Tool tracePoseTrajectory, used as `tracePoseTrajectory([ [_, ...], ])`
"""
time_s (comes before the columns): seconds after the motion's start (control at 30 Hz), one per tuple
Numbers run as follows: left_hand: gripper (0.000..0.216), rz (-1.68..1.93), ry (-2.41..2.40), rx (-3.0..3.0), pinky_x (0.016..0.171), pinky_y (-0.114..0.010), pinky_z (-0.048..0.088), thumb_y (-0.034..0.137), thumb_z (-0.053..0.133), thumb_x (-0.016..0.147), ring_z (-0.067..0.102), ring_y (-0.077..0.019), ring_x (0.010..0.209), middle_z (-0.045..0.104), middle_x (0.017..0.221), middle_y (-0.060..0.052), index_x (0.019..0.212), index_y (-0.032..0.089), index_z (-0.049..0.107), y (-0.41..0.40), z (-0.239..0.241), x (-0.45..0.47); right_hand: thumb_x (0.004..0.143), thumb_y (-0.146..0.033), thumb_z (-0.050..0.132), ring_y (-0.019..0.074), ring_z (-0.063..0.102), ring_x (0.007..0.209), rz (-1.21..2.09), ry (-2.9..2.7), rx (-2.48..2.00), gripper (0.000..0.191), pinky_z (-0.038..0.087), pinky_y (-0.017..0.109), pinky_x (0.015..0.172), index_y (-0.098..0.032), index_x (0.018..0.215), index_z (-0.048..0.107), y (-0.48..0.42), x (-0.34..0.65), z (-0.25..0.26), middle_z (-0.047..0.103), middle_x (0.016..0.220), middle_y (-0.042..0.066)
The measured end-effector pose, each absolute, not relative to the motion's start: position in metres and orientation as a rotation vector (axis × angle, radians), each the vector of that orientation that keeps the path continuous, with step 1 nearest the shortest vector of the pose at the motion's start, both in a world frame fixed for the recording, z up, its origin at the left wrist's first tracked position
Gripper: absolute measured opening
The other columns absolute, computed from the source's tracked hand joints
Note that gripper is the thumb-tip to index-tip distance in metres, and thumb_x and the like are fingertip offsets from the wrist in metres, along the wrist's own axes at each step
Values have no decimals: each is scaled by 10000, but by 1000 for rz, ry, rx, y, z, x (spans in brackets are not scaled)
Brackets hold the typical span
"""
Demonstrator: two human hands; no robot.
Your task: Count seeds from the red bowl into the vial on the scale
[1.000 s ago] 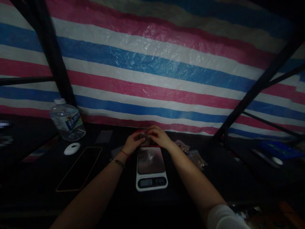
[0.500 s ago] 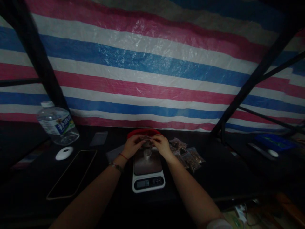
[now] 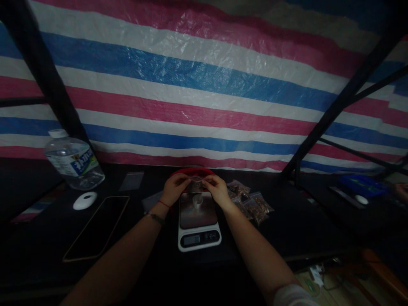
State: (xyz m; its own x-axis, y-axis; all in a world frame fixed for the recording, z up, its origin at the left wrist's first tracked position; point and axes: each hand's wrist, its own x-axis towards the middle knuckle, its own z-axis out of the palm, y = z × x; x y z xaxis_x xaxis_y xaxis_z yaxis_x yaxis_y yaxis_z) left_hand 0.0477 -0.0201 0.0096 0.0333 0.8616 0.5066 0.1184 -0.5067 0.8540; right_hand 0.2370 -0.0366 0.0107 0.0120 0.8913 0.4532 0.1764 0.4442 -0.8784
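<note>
Both my hands meet above the far end of a small white kitchen scale (image 3: 199, 221) on a dark table. My left hand (image 3: 174, 189) and my right hand (image 3: 217, 188) pinch the two top corners of a small clear plastic bag (image 3: 196, 185) holding brownish bits. A small round metal piece (image 3: 197, 199) sits on the scale's steel platform below the bag. Behind the hands shows the rim of a red container (image 3: 191, 171). Several filled small bags (image 3: 251, 202) lie to the right of the scale.
A water bottle (image 3: 72, 160) lies at the left, with a white oval object (image 3: 84, 200) and a dark phone (image 3: 97, 227) near it. An empty flat bag (image 3: 131, 181) lies behind. A striped tarp (image 3: 204, 97) forms the back wall, crossed by black frame bars (image 3: 334, 106).
My view has shifted slightly. Both hands stay on the small bag above the scale, now held a little lower and nearer the scale's platform.
</note>
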Motion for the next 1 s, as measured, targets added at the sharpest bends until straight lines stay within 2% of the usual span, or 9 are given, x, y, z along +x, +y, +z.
tracePoseTrajectory([
  [0.27, 158, 1496, 981, 1825, 762, -304, 488, 331, 635, 748, 609, -173, 785, 668, 816, -34, 786, 183, 679, -19, 7, 47, 740, -276, 644, 164, 612, 721, 528, -1614, -1009, 93, 489, 278, 686, -189, 749, 677, -38, 240, 16, 669, 743, 28],
  [0.43, 155, 1494, 1037, 1953, 743, -296, 484, 329, 620, 762, 604, -170, 761, 671, 778, -33, 736, 189, 682, -18, 8, 44, 751, -241, 629, 168, 603, 758, 447, -1667, -997, 70, 477, 294, 738, -196, 739, 682, -40, 242, 22, 670, 765, 33],
  [0.57, 166, 1502, 1068, 1991, 745, -301, 484, 334, 614, 765, 607, -173, 749, 676, 761, -36, 712, 191, 680, -20, 10, 44, 758, -234, 623, 159, 590, 750, 440, -1682, -977, 70, 469, 284, 725, -195, 728, 673, -40, 242, 22, 651, 752, 26],
  [0.7, 175, 1484, 1021, 1972, 753, -302, 487, 353, 616, 767, 611, -177, 770, 685, 805, -40, 775, 195, 691, -22, 10, 45, 753, -250, 638, 153, 587, 753, 472, -1689, -962, 63, 466, 270, 699, -199, 737, 671, -41, 241, 22, 641, 760, 18],
  [0.87, 174, 1433, 968, 2000, 695, -275, 475, 357, 632, 760, 603, -169, 735, 673, 774, -38, 759, 194, 692, -23, 11, 46, 763, -235, 640, 141, 594, 733, 505, -1731, -945, 58, 464, 256, 675, -194, 748, 678, -42, 240, 22, 638, 767, 17],
  [1.0, 175, 1431, 982, 2119, 729, -288, 474, 348, 598, 785, 601, -173, 752, 667, 783, -44, 743, 196, 676, -25, 13, 48, 774, -222, 630, 140, 591, 737, 482, -1734, -928, 56, 463, 253, 673, -195, 750, 673, -42, 240, 21, 633, 767, 17],
])
